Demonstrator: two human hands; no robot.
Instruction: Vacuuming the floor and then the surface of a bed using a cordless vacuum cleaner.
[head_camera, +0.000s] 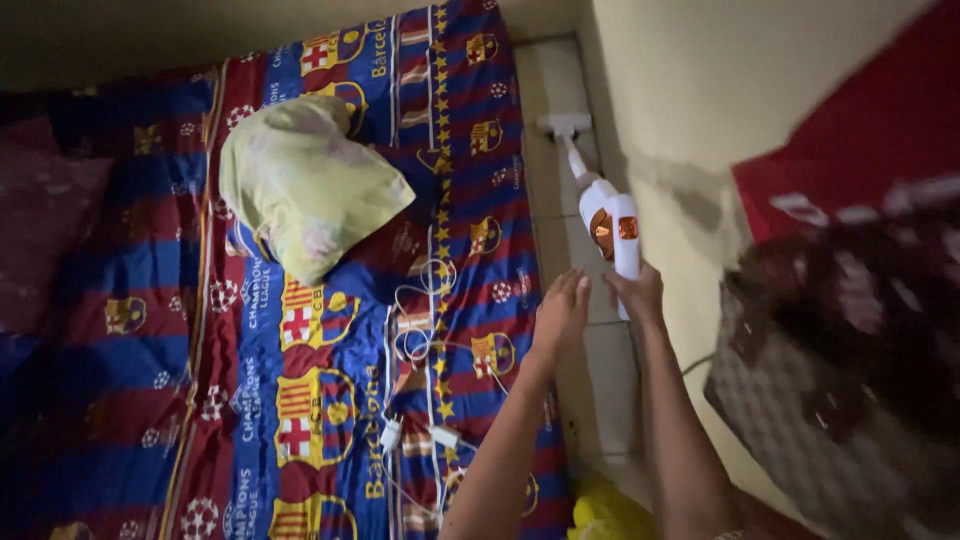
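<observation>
Right hand (637, 293) gripping white handheld vacuum (605, 215)

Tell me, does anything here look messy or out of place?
A little. A pale green pillow lies crooked across the blue and red bedsheet, and white cables with chargers are strewn loosely near the bed's edge. The right hand holds a white handheld vacuum on the tiled floor strip beside the bed. Nothing looks spilled or broken.
</observation>
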